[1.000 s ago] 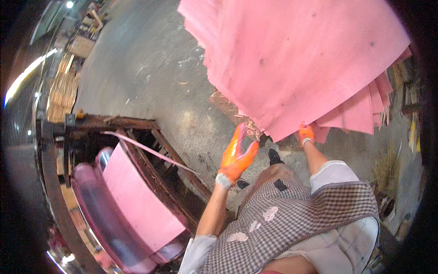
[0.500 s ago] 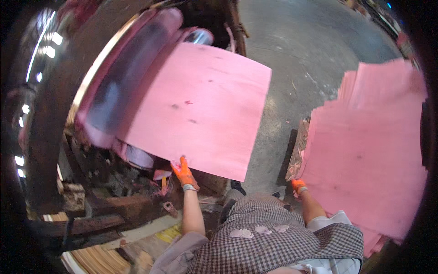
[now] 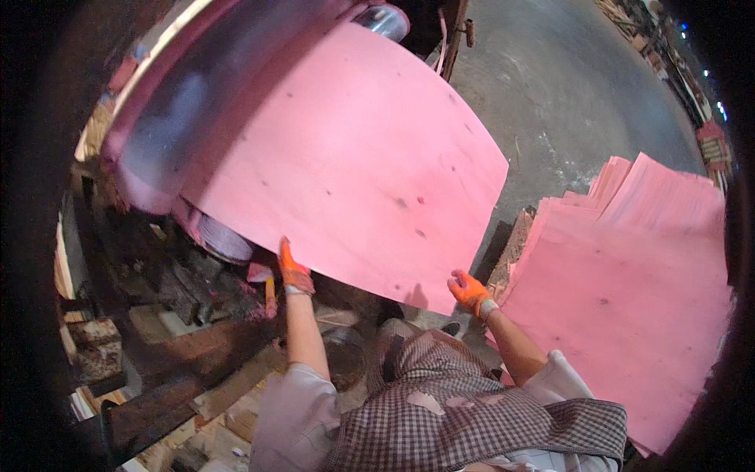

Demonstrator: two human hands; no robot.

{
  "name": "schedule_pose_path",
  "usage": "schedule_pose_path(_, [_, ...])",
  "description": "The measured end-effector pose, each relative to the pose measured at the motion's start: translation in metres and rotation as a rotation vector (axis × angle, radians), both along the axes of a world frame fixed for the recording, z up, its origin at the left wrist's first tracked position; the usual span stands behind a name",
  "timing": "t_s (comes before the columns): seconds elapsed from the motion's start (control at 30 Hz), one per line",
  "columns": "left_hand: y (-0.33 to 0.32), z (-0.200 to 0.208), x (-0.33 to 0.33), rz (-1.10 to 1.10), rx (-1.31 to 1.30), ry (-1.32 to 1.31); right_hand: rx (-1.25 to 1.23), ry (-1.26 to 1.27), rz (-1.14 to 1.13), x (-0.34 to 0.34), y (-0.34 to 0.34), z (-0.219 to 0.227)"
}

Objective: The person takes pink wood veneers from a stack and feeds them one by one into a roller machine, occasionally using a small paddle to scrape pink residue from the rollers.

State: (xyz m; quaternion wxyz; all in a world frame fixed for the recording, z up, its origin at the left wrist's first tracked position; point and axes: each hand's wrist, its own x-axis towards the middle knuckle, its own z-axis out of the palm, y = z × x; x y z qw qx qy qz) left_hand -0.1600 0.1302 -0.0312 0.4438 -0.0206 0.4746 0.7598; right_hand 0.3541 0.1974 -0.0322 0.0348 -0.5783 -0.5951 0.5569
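Your gloved left hand (image 3: 293, 270) and right hand (image 3: 470, 291) both grip the near edge of the pink sheet (image 3: 354, 165), which emerges from the roller (image 3: 181, 118); a pink stack (image 3: 629, 291) lies right.

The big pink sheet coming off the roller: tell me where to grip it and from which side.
Probably best along the pink sheet's near edge, from below, hands spread wide. It is broad, thin and bowed, with its far end at the roller, so only that edge is free. The left hand and right hand sit there now.
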Motion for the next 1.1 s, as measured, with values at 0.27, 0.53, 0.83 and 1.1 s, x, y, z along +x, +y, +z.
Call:
schedule_pose_path(0.27, [0.009,0.106,0.205,-0.647,-0.342,0.421,0.155,-0.111,0.181,0.030,-0.046,0.020])
schedule_pose_path(0.53, [0.165,0.312,0.644,-1.428,0.526,1.512,0.638,0.314,-1.081,0.182,-0.043,0.079])
schedule_pose_path(0.83, [0.036,0.320,0.780,-1.956,0.982,0.733,1.196,-0.941,-1.319,0.651,-0.226,0.292])
schedule_pose_path(1.1, [0.065,0.197,0.505,-1.491,0.249,1.079,0.533,-1.592,-0.447,0.573,-0.169,0.247])
